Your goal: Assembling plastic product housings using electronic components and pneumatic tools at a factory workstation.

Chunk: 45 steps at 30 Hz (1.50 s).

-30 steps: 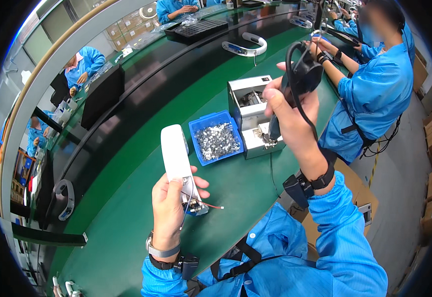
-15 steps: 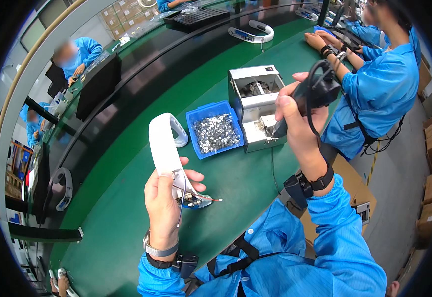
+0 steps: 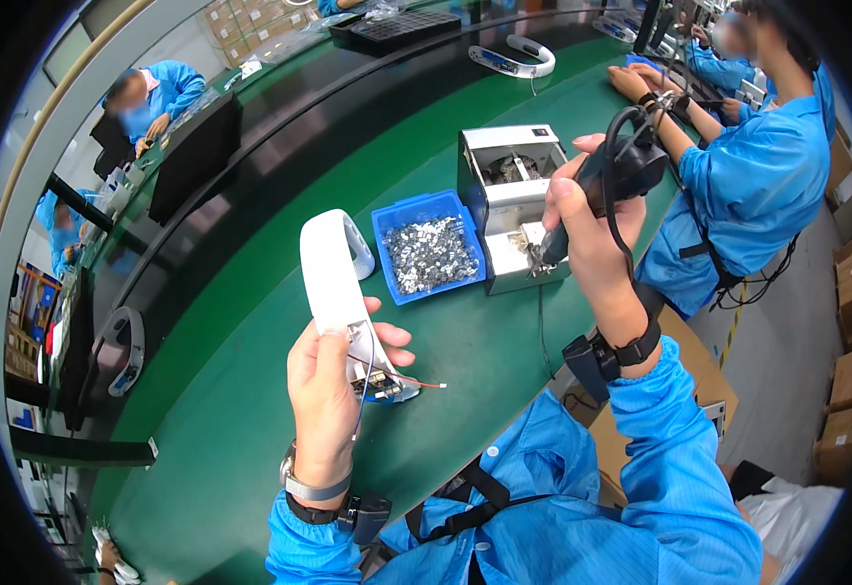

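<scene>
My left hand [image 3: 323, 375] is closed around the lower end of a white curved plastic housing [image 3: 333, 263], held above the green table. A circuit board [image 3: 375, 383] shows in its open end, and thin loose wires [image 3: 416, 382] stick out. My right hand [image 3: 596, 229] grips a black corded electric screwdriver [image 3: 601, 185], pointed down and to the left. Its tip is at the front ledge of a silver and black screw feeder [image 3: 514, 210]; whether it touches a screw is too small to tell. Left of the feeder stands a blue bin [image 3: 381, 220] full of small metal parts.
The green table [image 3: 250, 429] curves past a dark conveyor track [image 3: 299, 112]. More white curved housings [image 3: 533, 60] lie farther off. A co-worker in blue [image 3: 748, 166] sits at the right; others work across the track. A black bar [image 3: 84, 448] juts in at left.
The whole view has shifted slightly, so the feeder and bin sit a little farther right. Both hands keep their grips. A person in white now shows at the lower right.
</scene>
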Tool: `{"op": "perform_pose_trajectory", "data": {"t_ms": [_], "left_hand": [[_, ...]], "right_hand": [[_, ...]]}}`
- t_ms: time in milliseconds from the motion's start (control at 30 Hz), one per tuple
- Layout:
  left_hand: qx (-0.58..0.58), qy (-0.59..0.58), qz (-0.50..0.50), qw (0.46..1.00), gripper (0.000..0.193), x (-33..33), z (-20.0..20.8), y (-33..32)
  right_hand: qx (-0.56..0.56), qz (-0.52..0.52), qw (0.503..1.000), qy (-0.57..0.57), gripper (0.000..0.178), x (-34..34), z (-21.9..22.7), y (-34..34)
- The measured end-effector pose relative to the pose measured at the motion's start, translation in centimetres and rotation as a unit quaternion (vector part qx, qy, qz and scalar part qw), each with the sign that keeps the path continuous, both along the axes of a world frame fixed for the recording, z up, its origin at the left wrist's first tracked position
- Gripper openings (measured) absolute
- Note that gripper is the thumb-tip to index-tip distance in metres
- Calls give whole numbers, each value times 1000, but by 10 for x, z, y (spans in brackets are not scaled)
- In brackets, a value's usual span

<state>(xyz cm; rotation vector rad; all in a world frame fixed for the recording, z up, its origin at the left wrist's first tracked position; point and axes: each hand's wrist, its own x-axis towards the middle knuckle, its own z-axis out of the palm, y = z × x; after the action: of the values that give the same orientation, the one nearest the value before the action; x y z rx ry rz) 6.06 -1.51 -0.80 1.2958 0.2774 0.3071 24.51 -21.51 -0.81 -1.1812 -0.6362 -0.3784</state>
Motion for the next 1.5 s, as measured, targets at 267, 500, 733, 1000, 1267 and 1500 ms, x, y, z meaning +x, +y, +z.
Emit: {"op": "perform_pose_trajectory", "data": {"t_ms": [267, 500, 733, 1000, 1267, 1500], "left_hand": [[-26, -18, -35, 999, 35, -1, -4, 5], [-37, -17, -64, 997, 31, -6, -6, 7], [-42, -10, -71, 997, 30, -11, 0, 11], [19, -41, -67, 997, 31, -12, -5, 13], [44, -43, -65, 996, 32, -13, -1, 11], [84, -53, -56, 993, 36, -14, -4, 11]], "right_hand": [[-85, 80, 993, -8, 52, -22, 50, 17], [8, 334, 943, -13, 88, -66, 131, 78], [117, 438, 891, 17, 89, -104, 129, 117], [122, 412, 901, 52, 100, -113, 127, 126], [56, 452, 888, 60, 54, -109, 113, 119], [5, 421, 907, 4, 60, -110, 115, 126]]}}
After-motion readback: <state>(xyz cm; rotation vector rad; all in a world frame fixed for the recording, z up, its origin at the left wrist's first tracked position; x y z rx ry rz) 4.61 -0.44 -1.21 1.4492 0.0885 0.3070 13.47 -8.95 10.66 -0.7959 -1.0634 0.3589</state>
